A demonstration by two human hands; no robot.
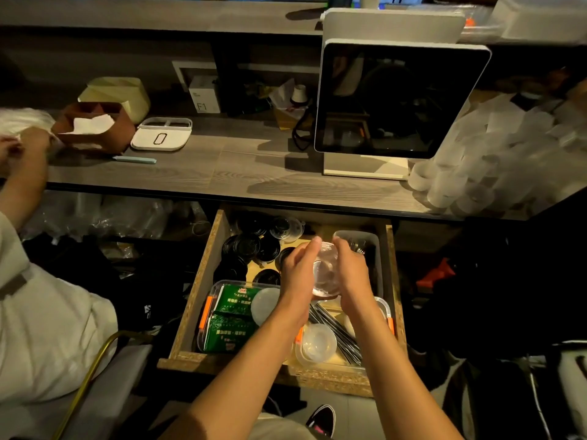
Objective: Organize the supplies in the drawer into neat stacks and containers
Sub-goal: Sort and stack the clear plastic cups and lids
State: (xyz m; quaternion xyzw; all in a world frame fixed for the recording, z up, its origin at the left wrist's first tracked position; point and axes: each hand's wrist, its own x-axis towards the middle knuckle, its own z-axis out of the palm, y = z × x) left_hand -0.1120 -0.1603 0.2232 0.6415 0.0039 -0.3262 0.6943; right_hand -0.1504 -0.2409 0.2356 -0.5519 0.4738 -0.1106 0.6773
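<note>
Both hands are raised over the open wooden drawer [190, 315], holding a stack of small clear plastic cups [325, 274] between them. The left hand [298, 274] grips the stack from the left side with its fingers curled toward the top rim, and the right hand [351, 274] clasps it from the right; the stack sits upright between the palms, above the middle of the drawer.

In the far left part of the drawer, a loose heap of black round lids [246, 249] lies scattered, with a few clear domed lids [287, 228] beside them near the back wall. A grey rectangular bin [376, 246] stands in the far right corner, partly hidden behind the right hand. Toward the front left, a clear container with orange clips [206, 308] holds green packets [236, 315] and a round translucent lid [265, 304]. To its right, beneath the forearms, lies another clear container [317, 342] with a round tub in it, next to a bundle of dark straws [336, 331].

On the tabletop [238, 166] above the drawer stand a tilted screen [400, 100] on a white base, a white tray [162, 134], a brown box with white paper [92, 125] and, at the right, rows of stacked translucent cups [476, 163] lying on their sides. At the left edge, another person in a pale sleeve [41, 312] works at the tabletop.
</note>
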